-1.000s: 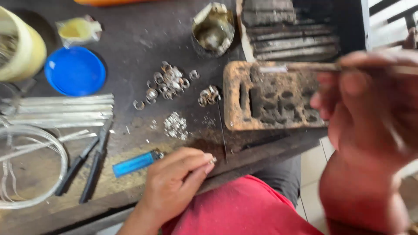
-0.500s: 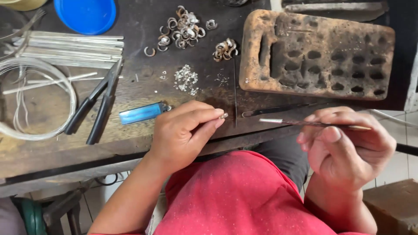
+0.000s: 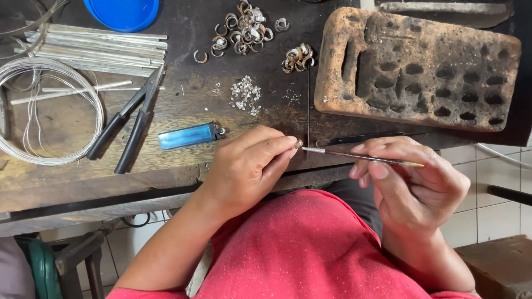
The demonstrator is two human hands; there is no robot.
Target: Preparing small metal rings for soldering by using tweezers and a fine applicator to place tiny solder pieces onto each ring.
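My left hand (image 3: pixel 249 166) pinches a small metal ring piece (image 3: pixel 299 144) between thumb and forefinger at the front edge of the dark wooden workbench (image 3: pixel 66 182). My right hand (image 3: pixel 413 182) holds a thin brush-like tool (image 3: pixel 360 157) level, its pale tip touching the small piece. On the bench beyond lie a heap of silver rings (image 3: pixel 244 30), a second clump of rings (image 3: pixel 296 58) and a scatter of tiny silver bits (image 3: pixel 244 95).
A pitted brown charcoal block (image 3: pixel 421 66) fills the bench's right. A blue lighter (image 3: pixel 188 135), black pliers (image 3: pixel 130 124), coiled silver wire (image 3: pixel 39 116), silver rods (image 3: pixel 94 47) and a blue lid (image 3: pixel 122 11) lie to the left. Tiled floor shows lower right.
The view has dipped toward my lap. My right hand came down from beside the block and brought the tool's tip to the piece in my left fingers.
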